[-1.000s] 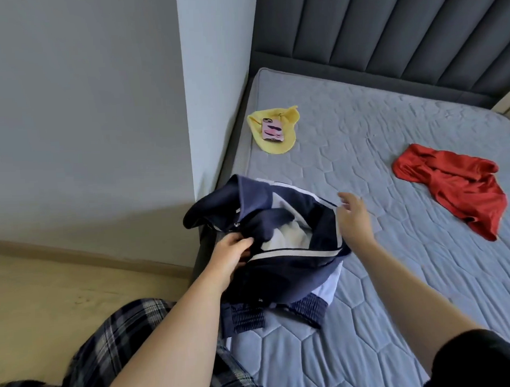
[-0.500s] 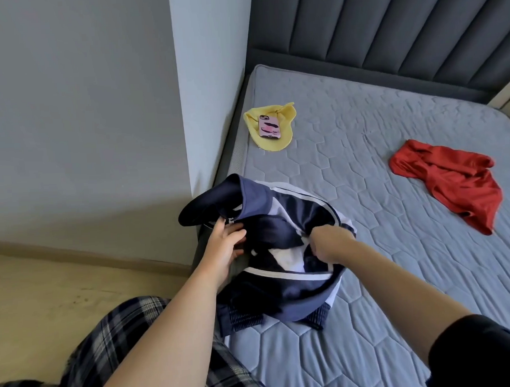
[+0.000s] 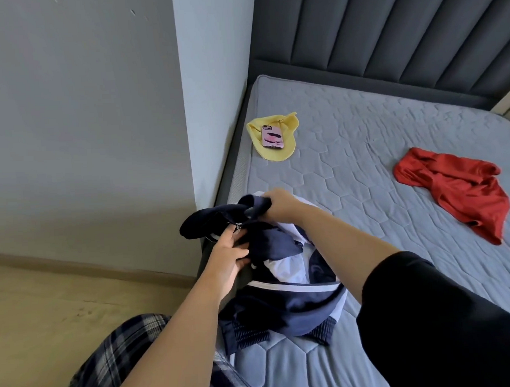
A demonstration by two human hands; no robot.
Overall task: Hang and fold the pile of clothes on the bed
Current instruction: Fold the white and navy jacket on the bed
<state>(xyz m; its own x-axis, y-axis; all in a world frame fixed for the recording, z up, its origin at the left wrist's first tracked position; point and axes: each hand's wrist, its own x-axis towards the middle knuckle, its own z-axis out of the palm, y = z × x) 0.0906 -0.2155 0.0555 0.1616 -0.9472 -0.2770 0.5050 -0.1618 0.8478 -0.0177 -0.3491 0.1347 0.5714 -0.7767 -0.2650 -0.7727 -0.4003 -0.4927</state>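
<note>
Your right hand pinches the top navy fold of the crumpled navy-and-white zip jacket, heaped on the grey quilted bed's near left corner; your left hand curls its fingers around cloth beside the zip.

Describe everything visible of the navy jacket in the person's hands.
The navy jacket is a bunched garment of smooth fabric with white panels and piping, ribbed bands at its lower edge and a zip pull near the top. It sits at the near left edge of the mattress, partly lifted. The left hand grips it beside the zip; the right hand clutches its top fold.
</note>
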